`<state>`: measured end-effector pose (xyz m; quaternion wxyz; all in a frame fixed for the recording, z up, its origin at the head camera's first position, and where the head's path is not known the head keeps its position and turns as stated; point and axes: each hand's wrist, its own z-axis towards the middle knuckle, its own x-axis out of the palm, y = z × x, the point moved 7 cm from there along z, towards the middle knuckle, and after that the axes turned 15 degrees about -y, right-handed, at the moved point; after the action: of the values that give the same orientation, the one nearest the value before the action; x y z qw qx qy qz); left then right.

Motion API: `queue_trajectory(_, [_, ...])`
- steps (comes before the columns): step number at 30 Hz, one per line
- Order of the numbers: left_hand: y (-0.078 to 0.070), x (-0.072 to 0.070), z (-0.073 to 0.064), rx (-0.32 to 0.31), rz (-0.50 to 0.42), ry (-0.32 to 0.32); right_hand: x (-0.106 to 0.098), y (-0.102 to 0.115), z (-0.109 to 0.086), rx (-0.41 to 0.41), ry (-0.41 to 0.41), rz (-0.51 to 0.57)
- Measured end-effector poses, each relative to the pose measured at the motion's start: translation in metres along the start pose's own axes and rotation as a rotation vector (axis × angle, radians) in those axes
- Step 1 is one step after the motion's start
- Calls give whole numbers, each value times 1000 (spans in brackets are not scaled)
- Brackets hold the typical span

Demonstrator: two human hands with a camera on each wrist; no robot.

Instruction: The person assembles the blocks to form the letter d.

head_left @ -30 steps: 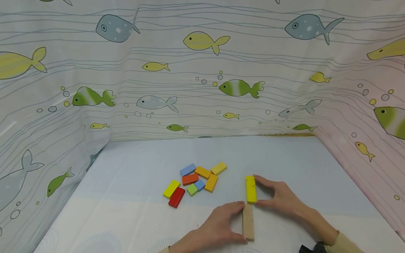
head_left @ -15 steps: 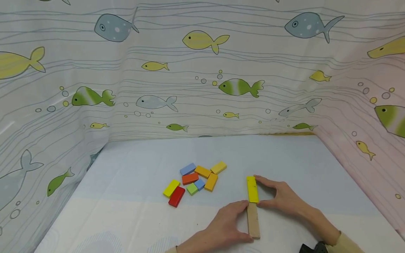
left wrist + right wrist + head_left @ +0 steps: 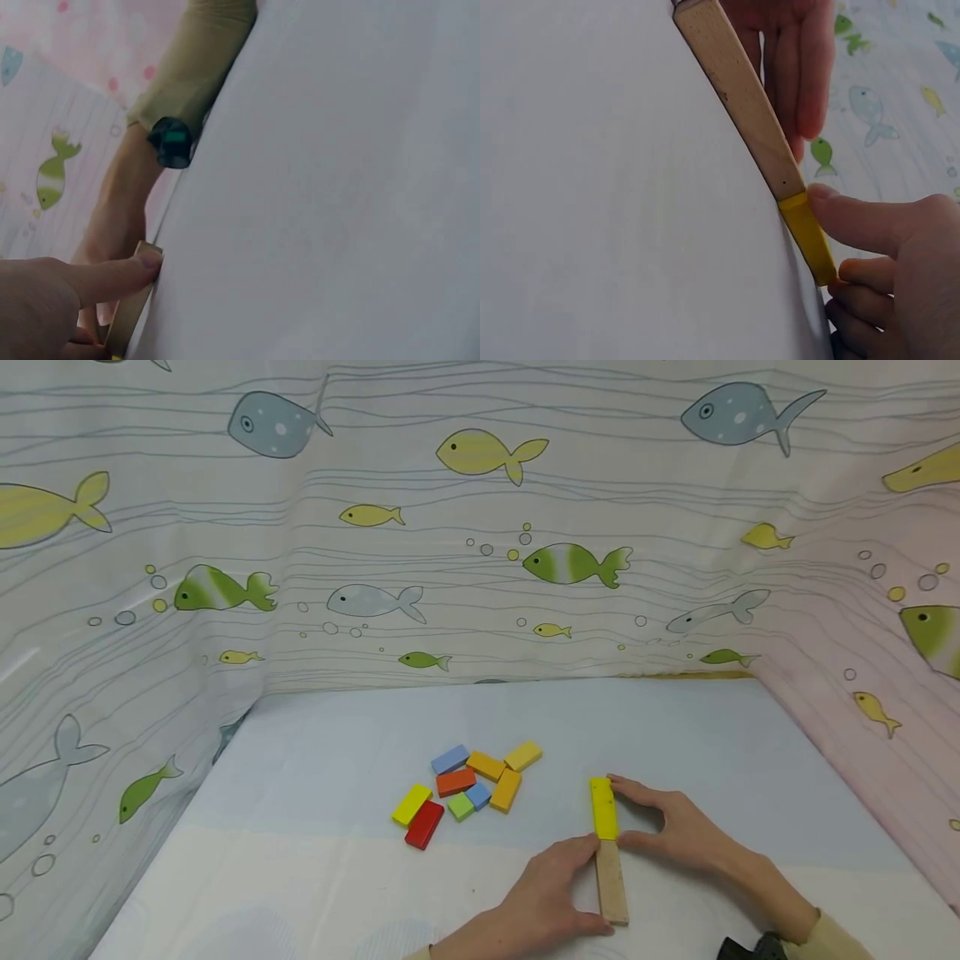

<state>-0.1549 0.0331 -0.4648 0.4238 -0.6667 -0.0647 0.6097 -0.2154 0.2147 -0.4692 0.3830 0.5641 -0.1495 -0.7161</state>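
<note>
A plain wooden block (image 3: pixel 612 887) lies lengthwise on the table, its far end meeting the near end of a yellow block (image 3: pixel 603 810). Together they form one nearly straight line. My left hand (image 3: pixel 542 893) holds the wooden block by its two ends, thumb at the near end and a finger at the far one. From the right side, my right hand (image 3: pixel 686 828) spans the yellow block, thumb near the joint and fingertips at its far end. The right wrist view shows the wooden block (image 3: pixel 742 97) against the yellow one (image 3: pixel 808 234) with the right thumb at the seam.
Left of the hands lies a loose group of small blocks, including a red block (image 3: pixel 424 825), an orange block (image 3: pixel 506 791), a green block (image 3: pixel 461 807) and a blue block (image 3: pixel 450 759). A fish-print curtain (image 3: pixel 480 602) surrounds the table (image 3: pixel 315 777) on the back and sides.
My left hand and the wooden block have shifted right, bringing the block from a slight leftward offset into line with the yellow block. My right hand has barely moved.
</note>
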Motion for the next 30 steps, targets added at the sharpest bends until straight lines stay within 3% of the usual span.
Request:
queue_trajectory(12, [-5,1,0,14,35,2,2,6,-4,-68,-14,35])
queue_trajectory(24, [-3,3,1,-24,60,9,1,14,-13,-106,-61,-26])
queue_trajectory(30, [-3,4,0,-14,56,22,0,21,-17,-111,-88,-42])
